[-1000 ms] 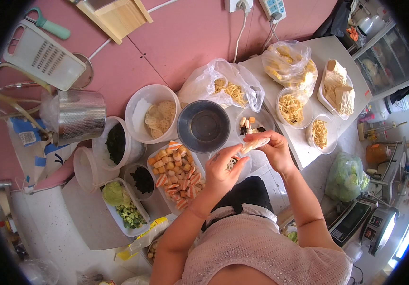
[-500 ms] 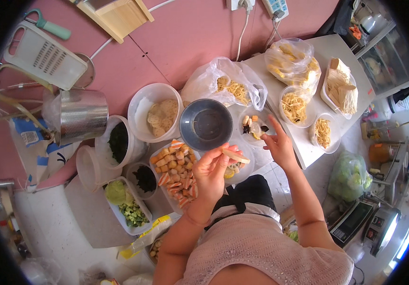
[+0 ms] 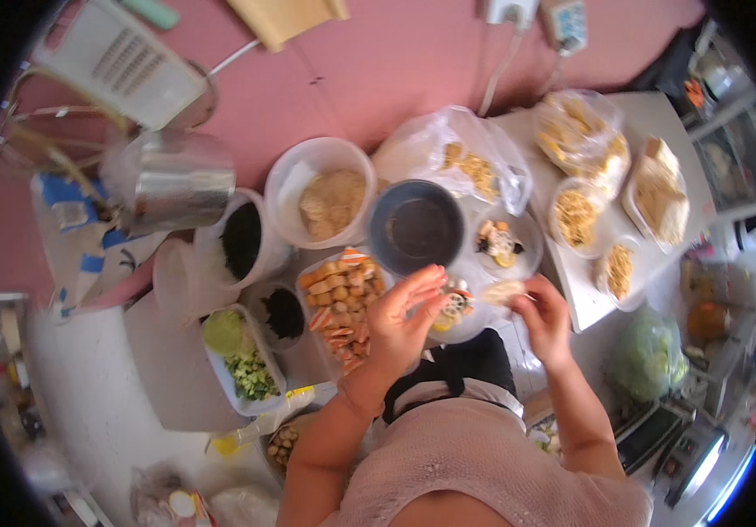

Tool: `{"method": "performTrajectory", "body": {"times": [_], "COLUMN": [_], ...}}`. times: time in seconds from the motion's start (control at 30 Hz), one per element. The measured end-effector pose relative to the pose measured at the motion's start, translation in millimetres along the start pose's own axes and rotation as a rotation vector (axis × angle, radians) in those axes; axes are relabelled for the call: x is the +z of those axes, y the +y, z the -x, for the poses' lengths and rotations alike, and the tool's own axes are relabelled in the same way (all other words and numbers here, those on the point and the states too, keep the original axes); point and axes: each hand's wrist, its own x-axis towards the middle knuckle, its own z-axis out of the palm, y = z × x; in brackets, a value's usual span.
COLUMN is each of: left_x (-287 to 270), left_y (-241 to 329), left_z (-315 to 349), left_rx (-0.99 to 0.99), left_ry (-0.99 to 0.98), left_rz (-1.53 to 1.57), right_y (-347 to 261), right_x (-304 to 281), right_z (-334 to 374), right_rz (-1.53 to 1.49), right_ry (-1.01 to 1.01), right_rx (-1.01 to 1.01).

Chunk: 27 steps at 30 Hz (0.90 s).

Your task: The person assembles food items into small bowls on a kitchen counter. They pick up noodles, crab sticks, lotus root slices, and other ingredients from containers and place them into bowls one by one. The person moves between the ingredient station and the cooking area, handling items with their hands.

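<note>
My right hand (image 3: 546,321) pinches a pale, flat oval slice (image 3: 502,292) between thumb and fingers; its exact kind is unclear. My left hand (image 3: 400,321) has its fingers apart and appears to hold nothing, beside a clear bowl (image 3: 470,332) in front of me. Lotus root (image 3: 456,304) and other pieces show in that bowl. Just beyond stands a second clear bowl (image 3: 531,249) with mixed pieces in it. A blue-grey bowl (image 3: 416,230) sits beyond my left fingertips. Left of that hand, a tray of orange-and-white chunks (image 3: 343,303) lies close.
At left are tubs of dark greens (image 3: 242,241) and black pieces (image 3: 282,314), a tray with chopped greens (image 3: 250,373), and a tub of pale slices (image 3: 332,204). Bagged noodles (image 3: 474,171) lie behind; noodle tubs (image 3: 575,220) stand on the right table (image 3: 584,294).
The pale slice has passed from my left hand to my right, which drew back from the farther clear bowl toward me. My left fingers have opened. The whole view has shifted and blurred somewhat.
</note>
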Motion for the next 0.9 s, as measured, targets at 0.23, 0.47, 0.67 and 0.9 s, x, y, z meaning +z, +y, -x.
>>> {"method": "performTrajectory", "body": {"times": [0.23,0.47,0.67,0.9], "left_x": [-167.2,-215.5,-218.7,-197.4], "left_y": [-6.0,-91.6,-152.8,-55.6], "left_z": [-91.9,-200.3,-234.1,-200.6], "left_rx": [-0.007,-0.102,-0.037,0.022], "left_ry": [0.255,-0.327,-0.665,-0.326], "left_rz": [-0.566,-1.499,-1.924,-1.673], "right_y": [133.9,227.8,199.2,83.7], "right_x": [-184.9,-323.8,-221.7,-90.0], "right_z": [167.7,344.1,216.0,38.9], "right_rz": [0.931,0.966,0.758,0.528], "right_ry": [0.204,0.237,0.286,0.221], "right_rx": [0.452,1.370,0.674,0.330]}}
